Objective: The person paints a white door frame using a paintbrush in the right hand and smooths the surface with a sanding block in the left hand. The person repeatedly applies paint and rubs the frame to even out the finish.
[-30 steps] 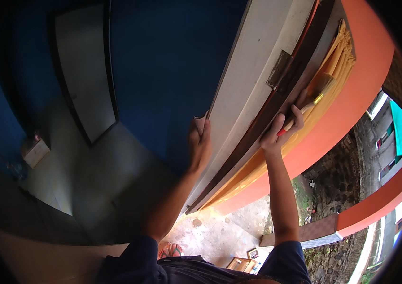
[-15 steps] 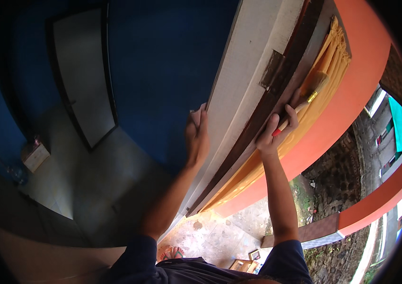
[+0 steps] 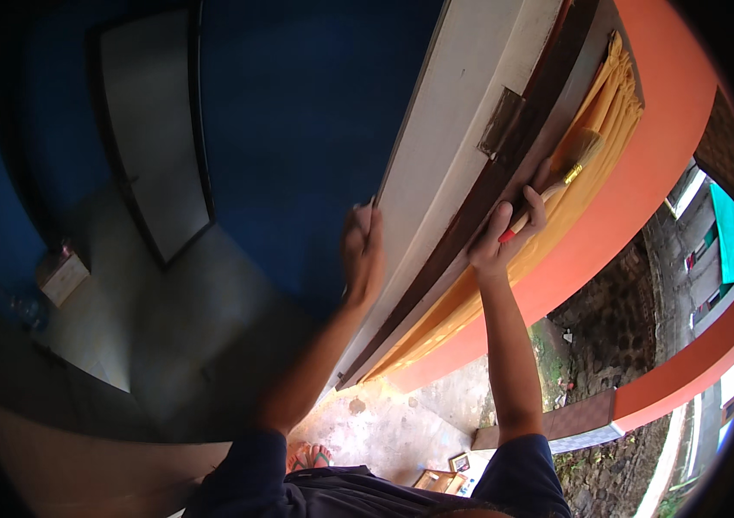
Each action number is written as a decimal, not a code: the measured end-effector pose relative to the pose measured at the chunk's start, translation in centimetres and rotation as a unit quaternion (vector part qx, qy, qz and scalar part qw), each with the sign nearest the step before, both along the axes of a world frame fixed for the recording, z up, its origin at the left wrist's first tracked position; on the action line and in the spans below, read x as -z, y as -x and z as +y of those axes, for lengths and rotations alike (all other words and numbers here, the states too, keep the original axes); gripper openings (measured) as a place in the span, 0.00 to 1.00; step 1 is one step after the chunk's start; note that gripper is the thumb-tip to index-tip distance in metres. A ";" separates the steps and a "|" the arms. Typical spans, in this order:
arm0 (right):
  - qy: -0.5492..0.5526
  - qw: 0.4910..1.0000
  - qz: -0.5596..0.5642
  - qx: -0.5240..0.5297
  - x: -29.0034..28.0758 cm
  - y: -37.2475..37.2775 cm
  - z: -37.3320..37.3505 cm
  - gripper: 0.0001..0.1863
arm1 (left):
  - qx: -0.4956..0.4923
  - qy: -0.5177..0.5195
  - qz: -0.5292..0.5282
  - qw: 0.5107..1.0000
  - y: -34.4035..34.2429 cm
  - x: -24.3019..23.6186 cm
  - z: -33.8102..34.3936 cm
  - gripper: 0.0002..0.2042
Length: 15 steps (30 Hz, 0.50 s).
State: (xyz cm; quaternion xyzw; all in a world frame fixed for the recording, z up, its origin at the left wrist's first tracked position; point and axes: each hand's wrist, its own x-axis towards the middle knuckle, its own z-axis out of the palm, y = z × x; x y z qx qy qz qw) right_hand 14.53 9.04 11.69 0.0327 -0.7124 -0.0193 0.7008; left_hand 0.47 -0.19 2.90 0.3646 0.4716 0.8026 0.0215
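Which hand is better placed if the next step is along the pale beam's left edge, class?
Probably the left hand: it is at the pale beam's left edge, gripping a small pinkish piece. The right hand is farther right, near the yellow curtain, and holds a paintbrush.

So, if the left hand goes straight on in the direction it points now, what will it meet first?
Most likely the edge of the pale frame, close beside the left hand; the blue wall looks farther behind, though depth is hard to judge.
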 end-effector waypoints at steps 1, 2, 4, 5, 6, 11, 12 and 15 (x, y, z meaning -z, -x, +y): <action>0.000 1.000 -0.002 -0.005 0.2 0.1 0.0 0.18 | -0.001 0.009 -0.011 1.000 0.2 -1.5 0.2 0.17; 0.001 1.000 -0.006 -0.003 0.3 -0.2 -0.3 0.18 | 0.006 -0.028 0.019 0.999 0.4 -4.8 0.2 0.17; -0.011 1.000 -0.005 -0.002 -0.2 0.1 -0.1 0.18 | 0.038 -0.094 0.042 0.994 1.2 -12.7 0.1 0.16; -0.012 1.000 -0.005 -0.001 -0.2 0.1 -0.1 0.18 | 0.065 -0.114 0.030 0.991 1.2 -14.6 -0.1 0.16; -0.013 1.000 -0.004 -0.001 -0.2 0.3 -0.2 0.18 | 0.045 -0.128 0.037 0.990 1.2 -13.8 0.1 0.16; 0.005 1.000 -0.011 -0.001 0.2 -0.3 -0.3 0.18 | -0.025 -0.035 0.018 0.999 -1.0 0.3 -0.7 0.16; 0.006 1.000 -0.011 -0.003 -0.1 -0.2 -0.4 0.18 | -0.058 -0.011 0.018 0.998 -1.1 3.2 -0.8 0.16; 0.004 1.000 -0.006 0.007 -0.1 -0.1 -0.1 0.19 | -0.042 0.074 0.019 0.996 -1.0 3.8 -1.1 0.17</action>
